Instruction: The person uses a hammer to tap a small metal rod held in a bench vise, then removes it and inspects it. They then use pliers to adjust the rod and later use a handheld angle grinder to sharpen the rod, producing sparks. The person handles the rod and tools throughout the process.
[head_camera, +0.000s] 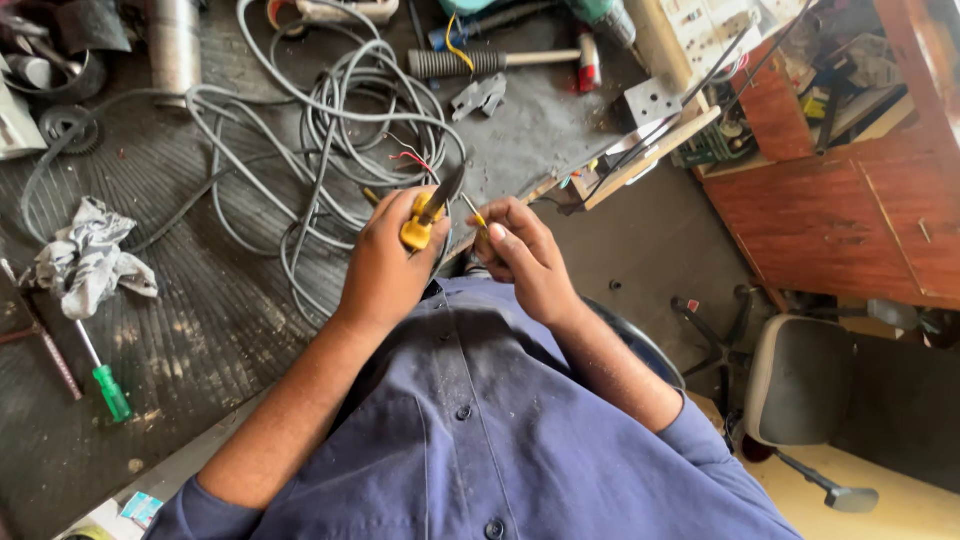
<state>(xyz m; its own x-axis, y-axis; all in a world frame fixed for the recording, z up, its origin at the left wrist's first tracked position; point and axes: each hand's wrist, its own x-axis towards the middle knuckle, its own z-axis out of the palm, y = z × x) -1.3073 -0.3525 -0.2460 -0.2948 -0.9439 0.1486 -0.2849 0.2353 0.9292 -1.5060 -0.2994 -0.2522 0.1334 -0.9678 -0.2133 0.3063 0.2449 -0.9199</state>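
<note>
The pliers (428, 215), with yellow grips and dark jaws pointing up and away, sit clenched in the left hand (385, 265), just above the person's chest and over the near edge of the worktop (200, 330). The right hand (520, 255) is just beside them, its fingers pinched around a thin yellow wire (474, 211) whose end rises toward the tips of the pliers; whether the jaws actually touch the wire cannot be told. Both forearms come out of the rolled sleeves of a blue buttoned shirt (480, 440).

Beyond the hands, a loose tangle of grey cable (330, 130) lies spread over the dark ribbed worktop, with a red wire end (410, 158) showing near the pliers. To the left lie a crumpled grey rag (88, 258) and a screwdriver (103, 378) with a green handle. At the far edge rests a hammer (500, 62) with a black ribbed grip. On the right stand a reddish wooden cabinet (840, 220) and, lower down, a grey chair (800, 380).
</note>
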